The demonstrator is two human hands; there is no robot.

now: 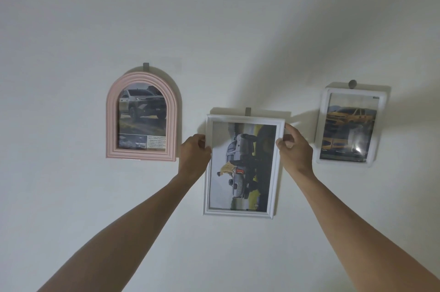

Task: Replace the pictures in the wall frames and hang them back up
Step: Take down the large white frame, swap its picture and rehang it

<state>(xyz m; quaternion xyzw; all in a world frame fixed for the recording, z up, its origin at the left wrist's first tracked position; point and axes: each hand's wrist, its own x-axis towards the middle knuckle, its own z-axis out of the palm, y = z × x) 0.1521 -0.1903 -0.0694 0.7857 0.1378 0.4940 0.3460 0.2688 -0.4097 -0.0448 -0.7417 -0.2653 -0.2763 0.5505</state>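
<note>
Now we have the white rectangular frame (242, 167) up against the wall (214, 29), low in the middle of the row, between the pink arched frame (142, 115) toward the wall's left edge and the smaller white frame (350, 125) toward its right. Our left hand (194, 151) grips the frame's left rail near the top, fingers curled round the edge; our right hand (294, 146) pinches the upper right corner, thumb on the front, fingertips behind. The frame's long axis runs up and down, though the truck picture inside lies sideways. A grey hook (248, 111) shows just above the middle of the top rail, touching or nearly so; we cannot tell whether the hanger behind has caught it. That is what the next move turns on, we judge: the hook sits straight above, midway between both hands, so the frame needs settling down evenly. Both neighbours hang from their own hooks.
</note>
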